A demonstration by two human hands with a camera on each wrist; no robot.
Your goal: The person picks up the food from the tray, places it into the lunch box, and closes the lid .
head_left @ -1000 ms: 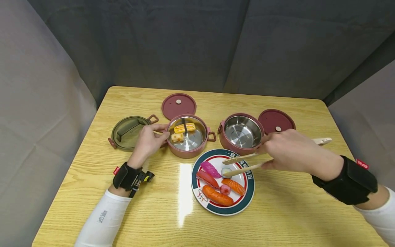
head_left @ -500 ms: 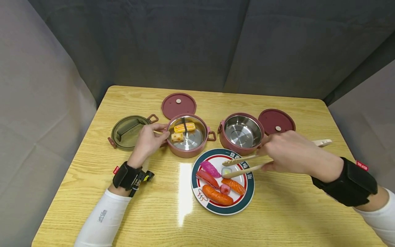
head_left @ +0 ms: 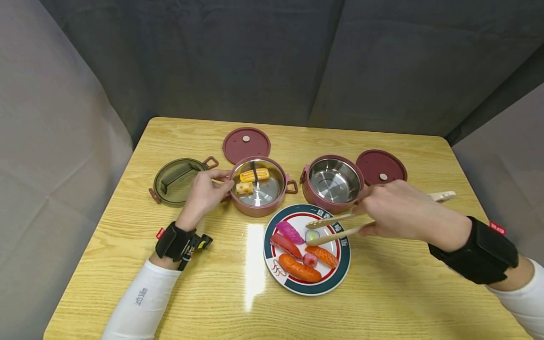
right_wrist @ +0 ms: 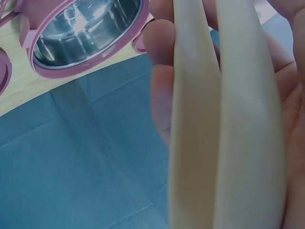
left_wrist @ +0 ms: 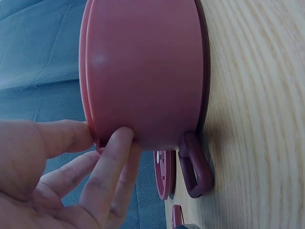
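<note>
My right hand (head_left: 401, 210) grips beige wooden tongs (head_left: 335, 226), seen close up as two beige tong arms (right_wrist: 219, 124) in the right wrist view. The tong tips straddle a small pale sushi piece (head_left: 311, 235) on a round plate (head_left: 340, 276) with several sushi pieces. My left hand (head_left: 204, 193) holds the left side of a pink steel-lined container (head_left: 272, 205), fingers on its wall (left_wrist: 143, 76). Inside it lie a yellow egg sushi (head_left: 254, 175) and a small tan piece (head_left: 244, 188).
A second pink container (head_left: 333, 182) stands empty right of the first, visible too in the right wrist view (right_wrist: 81, 28). Two maroon lids (head_left: 246, 141) (head_left: 381, 166) lie behind the containers. A green lid (head_left: 176, 182) rests at the left. Grey cloth screens surround the wooden table (head_left: 382, 307).
Almost nothing has moved. The tong tips stay by the pale sushi piece; my right hand has shifted only slightly. My left hand remains on the container.
</note>
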